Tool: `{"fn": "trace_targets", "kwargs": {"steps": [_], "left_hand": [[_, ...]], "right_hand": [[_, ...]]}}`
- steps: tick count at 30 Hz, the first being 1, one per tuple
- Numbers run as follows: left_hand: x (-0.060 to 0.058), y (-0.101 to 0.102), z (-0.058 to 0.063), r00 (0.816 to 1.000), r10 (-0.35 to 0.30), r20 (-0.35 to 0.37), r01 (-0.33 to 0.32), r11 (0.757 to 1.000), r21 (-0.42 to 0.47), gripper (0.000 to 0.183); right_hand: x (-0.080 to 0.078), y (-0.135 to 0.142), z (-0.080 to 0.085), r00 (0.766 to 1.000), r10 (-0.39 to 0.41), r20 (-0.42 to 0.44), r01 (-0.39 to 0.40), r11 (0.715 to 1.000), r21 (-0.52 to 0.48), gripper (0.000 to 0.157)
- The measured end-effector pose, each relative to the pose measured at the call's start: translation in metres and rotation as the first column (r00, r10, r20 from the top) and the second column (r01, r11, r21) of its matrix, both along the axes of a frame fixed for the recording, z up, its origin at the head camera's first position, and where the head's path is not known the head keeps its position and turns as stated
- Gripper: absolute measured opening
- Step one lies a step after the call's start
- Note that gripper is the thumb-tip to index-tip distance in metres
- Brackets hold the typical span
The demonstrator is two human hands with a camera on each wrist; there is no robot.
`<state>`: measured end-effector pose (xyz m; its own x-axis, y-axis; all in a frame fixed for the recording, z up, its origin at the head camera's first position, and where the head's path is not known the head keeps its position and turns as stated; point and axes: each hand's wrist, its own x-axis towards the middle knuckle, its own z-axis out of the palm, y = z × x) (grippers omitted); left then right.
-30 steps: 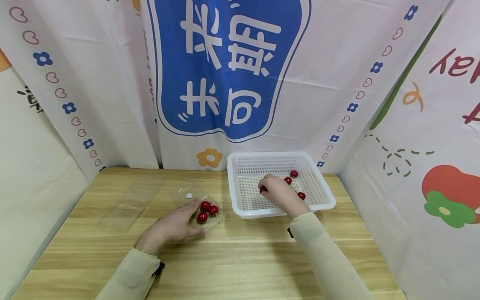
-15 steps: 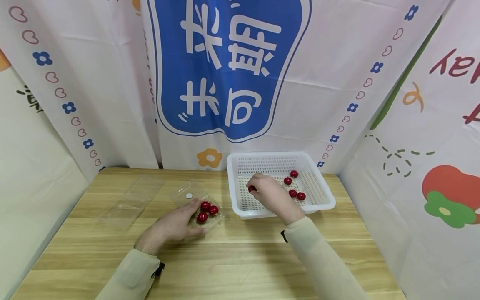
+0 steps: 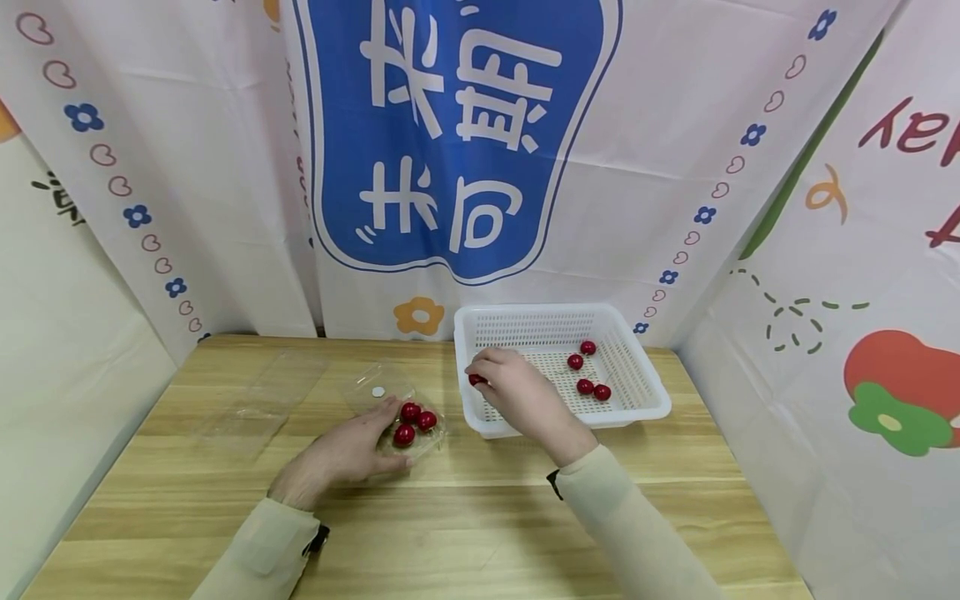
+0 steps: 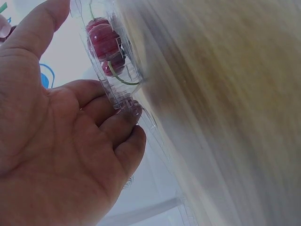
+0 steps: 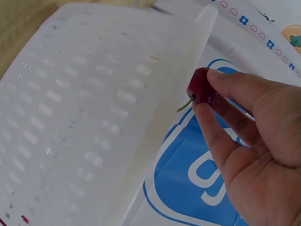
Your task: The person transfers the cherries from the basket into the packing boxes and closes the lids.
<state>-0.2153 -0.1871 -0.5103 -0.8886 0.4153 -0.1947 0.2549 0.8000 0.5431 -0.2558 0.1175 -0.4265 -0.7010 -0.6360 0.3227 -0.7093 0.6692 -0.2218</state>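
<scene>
Pinching a dark-red cherry [image 5: 201, 85] between its fingers, the right hand [image 3: 521, 396] is hovering by the nine o'clock rim of the white basket [image 3: 637, 413]. The left hand [image 3: 348, 450] is resting relaxed fingers against a clear container [image 4: 99, 70] lying toward eight o'clock, where three cherries [image 3: 405, 435] are sitting. Raising the fruit well above the rim, pinching lightly and bracing the container are probably serving this carry best.
</scene>
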Motion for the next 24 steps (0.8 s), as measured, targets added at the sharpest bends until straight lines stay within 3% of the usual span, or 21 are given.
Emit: {"fn": "trace_targets", "kwargs": {"steps": [10, 24], "left_hand": [[0.0, -0.002, 0.001, 1.0, 0.006, -0.003, -0.006, 1.0, 0.012, 0.114], [0.001, -0.001, 0.001, 1.0, -0.005, -0.012, 0.005, 1.0, 0.018, 0.114]], "right_hand": [[0.014, -0.024, -0.009, 0.995, 0.074, -0.065, -0.072, 0.997, 0.034, 0.016], [0.029, -0.048, -0.026, 0.991, 0.114, -0.074, -0.105, 0.987, 0.12, 0.018]]}}
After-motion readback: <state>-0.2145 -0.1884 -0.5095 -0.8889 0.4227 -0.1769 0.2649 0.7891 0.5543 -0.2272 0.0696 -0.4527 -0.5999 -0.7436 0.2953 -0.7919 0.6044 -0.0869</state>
